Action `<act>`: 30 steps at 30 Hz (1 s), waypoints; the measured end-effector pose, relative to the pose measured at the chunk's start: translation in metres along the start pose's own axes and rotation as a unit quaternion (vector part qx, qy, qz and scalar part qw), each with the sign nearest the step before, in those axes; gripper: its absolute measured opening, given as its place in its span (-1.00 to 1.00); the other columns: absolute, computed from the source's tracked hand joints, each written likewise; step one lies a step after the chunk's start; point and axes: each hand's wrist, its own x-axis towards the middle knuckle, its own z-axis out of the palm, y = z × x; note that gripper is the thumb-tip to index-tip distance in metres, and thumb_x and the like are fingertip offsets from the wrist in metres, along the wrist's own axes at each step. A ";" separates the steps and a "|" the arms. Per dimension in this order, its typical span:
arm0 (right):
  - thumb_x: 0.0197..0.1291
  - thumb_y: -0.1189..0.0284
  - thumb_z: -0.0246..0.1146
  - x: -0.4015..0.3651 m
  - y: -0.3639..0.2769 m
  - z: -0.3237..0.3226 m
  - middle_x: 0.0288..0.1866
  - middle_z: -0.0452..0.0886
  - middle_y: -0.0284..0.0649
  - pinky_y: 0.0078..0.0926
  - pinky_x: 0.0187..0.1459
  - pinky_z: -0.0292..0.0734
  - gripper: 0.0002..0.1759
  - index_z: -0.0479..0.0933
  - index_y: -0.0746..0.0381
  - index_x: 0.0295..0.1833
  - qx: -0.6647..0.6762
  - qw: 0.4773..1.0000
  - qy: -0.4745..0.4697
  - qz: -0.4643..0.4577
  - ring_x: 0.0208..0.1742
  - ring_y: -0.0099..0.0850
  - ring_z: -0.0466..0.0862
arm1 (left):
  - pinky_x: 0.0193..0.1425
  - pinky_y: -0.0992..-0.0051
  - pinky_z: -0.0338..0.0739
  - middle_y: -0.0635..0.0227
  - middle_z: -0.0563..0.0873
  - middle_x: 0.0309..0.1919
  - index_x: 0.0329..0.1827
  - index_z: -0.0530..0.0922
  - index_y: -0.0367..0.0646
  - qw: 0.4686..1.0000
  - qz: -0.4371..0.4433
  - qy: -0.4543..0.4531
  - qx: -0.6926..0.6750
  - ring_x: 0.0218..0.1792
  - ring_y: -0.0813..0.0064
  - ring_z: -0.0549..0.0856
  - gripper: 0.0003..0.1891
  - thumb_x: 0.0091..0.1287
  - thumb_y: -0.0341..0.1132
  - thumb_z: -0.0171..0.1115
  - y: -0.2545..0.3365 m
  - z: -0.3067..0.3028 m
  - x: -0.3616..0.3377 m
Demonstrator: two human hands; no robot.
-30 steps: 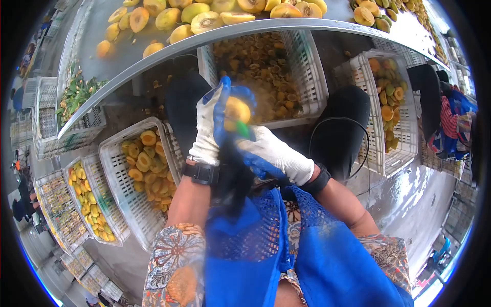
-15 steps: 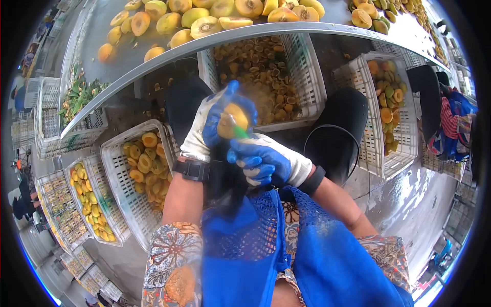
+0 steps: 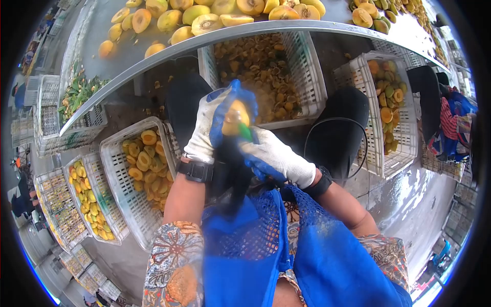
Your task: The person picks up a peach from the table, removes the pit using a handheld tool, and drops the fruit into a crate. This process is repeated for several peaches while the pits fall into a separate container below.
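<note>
My left hand (image 3: 210, 120), in a white glove with blue coating, is closed around a yellow peach half (image 3: 237, 110). A green-handled tool (image 3: 245, 132) is gripped in my right hand (image 3: 281, 157), gloved the same way with its back turned up. The tool's working end meets the peach but is blurred, so its shape cannot be told. Both hands are close together above my lap, just short of a white crate (image 3: 313, 77) of peach scraps and pits.
Peach halves (image 3: 207, 24) lie on a metal table (image 3: 102, 66) whose raised edge curves ahead. Crates of peaches stand at left (image 3: 116, 166) and right (image 3: 376, 120). Leaves (image 3: 79, 94) lie at the table's left corner. Another person (image 3: 452, 120) sits at far right.
My right hand has rolled over, so its white back now faces up where blue fingers showed before. The peach half in my left hand has tilted slightly, and the tool remains against it.
</note>
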 end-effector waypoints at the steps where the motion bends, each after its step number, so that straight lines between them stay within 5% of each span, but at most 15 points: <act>1: 0.42 0.24 0.16 0.000 0.001 0.001 -0.48 0.46 -0.41 -0.61 -0.61 0.36 -0.75 0.44 0.21 -0.14 -0.004 1.000 0.009 0.019 -0.63 -0.63 0.43 | -0.23 0.35 0.73 0.13 0.73 -0.35 -0.16 0.65 -0.35 1.000 -0.016 0.004 -0.011 -0.36 0.30 0.76 -0.52 0.48 0.02 0.19 0.000 0.000 0.001; 2: 0.43 0.24 0.17 0.000 0.012 -0.006 -0.48 0.44 -0.44 -0.60 -0.62 0.34 -0.76 0.45 0.20 -0.12 0.132 0.985 -0.090 -0.070 -0.66 -0.64 0.39 | -0.24 0.35 0.73 0.13 0.73 -0.36 -0.17 0.65 -0.35 0.999 -0.033 0.008 -0.023 -0.36 0.30 0.76 -0.52 0.49 0.02 0.18 0.002 0.001 0.000; 5: 0.44 0.25 0.17 0.005 0.010 0.003 -0.49 0.41 -0.46 -0.63 -0.64 0.29 -0.77 0.46 0.20 -0.10 0.312 0.941 -0.133 0.024 -0.68 -0.65 0.37 | -0.25 0.34 0.74 0.12 0.74 -0.34 -0.15 0.64 -0.34 0.998 -0.024 0.032 -0.045 -0.36 0.28 0.77 -0.50 0.50 0.04 0.14 0.001 0.001 0.002; 12: 0.44 0.24 0.18 0.015 0.019 -0.006 -0.50 0.41 -0.46 -0.67 -0.65 0.23 -0.75 0.47 0.23 -0.14 0.078 0.991 -0.084 -0.071 -0.68 -0.67 0.36 | -0.31 0.39 0.72 0.11 0.76 -0.36 -0.16 0.65 -0.38 0.998 -0.010 0.056 -0.041 -0.41 0.28 0.77 -0.57 0.46 -0.05 0.24 -0.007 0.005 0.007; 15: 0.45 0.27 0.16 0.003 0.011 -0.011 -0.53 0.38 -0.49 -0.67 -0.66 0.21 -0.76 0.47 0.24 -0.14 0.143 0.981 -0.122 -0.043 -0.68 -0.71 0.35 | -0.28 0.36 0.71 0.13 0.74 -0.36 -0.16 0.63 -0.32 0.999 -0.033 -0.008 0.027 -0.38 0.27 0.76 -0.54 0.50 0.02 0.16 -0.008 -0.006 0.010; 19: 0.53 0.29 0.06 0.011 0.011 -0.004 -0.60 0.29 -0.59 -0.70 -0.67 0.19 -0.74 0.49 0.28 -0.06 0.439 0.850 -0.273 0.101 -0.75 -0.76 0.26 | -0.27 0.36 0.70 0.15 0.72 -0.39 -0.19 0.63 -0.31 0.998 -0.029 -0.016 -0.053 -0.40 0.29 0.74 -0.54 0.51 0.02 0.14 0.004 -0.002 0.003; 28: 0.58 0.26 -0.08 0.025 0.034 -0.005 -0.60 0.32 -0.56 -0.58 -0.71 0.28 -0.62 0.48 0.38 0.05 0.574 0.762 -0.297 0.046 -0.78 -0.70 0.30 | -0.15 0.29 0.71 0.15 0.72 -0.26 -0.07 0.60 -0.29 0.998 0.011 0.019 -0.054 -0.27 0.23 0.76 -0.53 0.52 0.05 0.11 -0.001 0.001 0.007; 30: 0.58 0.26 -0.07 0.025 0.024 -0.001 -0.60 0.32 -0.56 -0.58 -0.69 0.29 -0.62 0.48 0.38 0.05 0.524 0.765 -0.374 -0.024 -0.78 -0.70 0.30 | -0.15 0.33 0.71 0.15 0.75 -0.30 -0.08 0.62 -0.31 0.979 -0.011 0.019 -0.201 -0.28 0.25 0.76 -0.54 0.52 0.02 0.11 -0.013 0.001 0.022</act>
